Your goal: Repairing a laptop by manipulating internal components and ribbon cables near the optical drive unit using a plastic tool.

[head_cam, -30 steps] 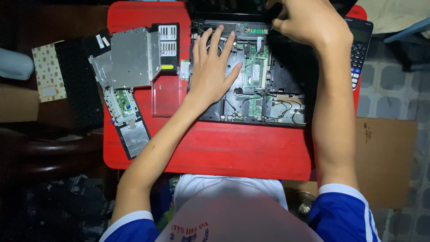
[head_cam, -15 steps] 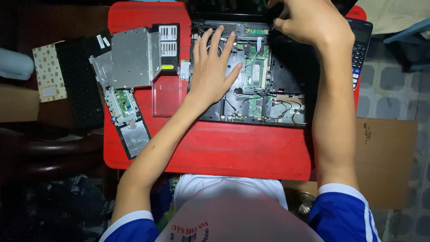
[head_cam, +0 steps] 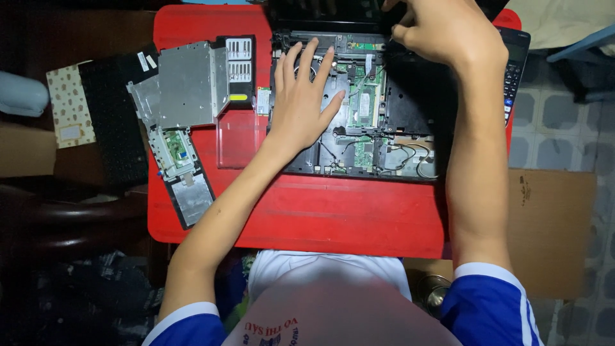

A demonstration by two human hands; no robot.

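At the far left, beside the red table (head_cam: pixel 359 218), a black keyboard (head_cam: pixel 115 122) lies next to a patterned card (head_cam: pixel 67 109). On the table's left part sit a grey metal drive (head_cam: pixel 189 83) and, below it, a removed panel with a small green board (head_cam: pixel 179 166).

Right of these, the opened laptop base (head_cam: pixel 384 154) lies along the table's far edge, its green circuit boards and loose wires exposed. The left hand (head_cam: pixel 301 102) rests flat on the base's left half, fingers spread and open, pressing down and gripping nothing.

Further right, the right hand (head_cam: pixel 448 32) is curled at the base's far edge near the hinge, its fingertips pinched together there. Whether they hold a small part cannot be told. A black calculator (head_cam: pixel 516 70) peeks out behind the right forearm.
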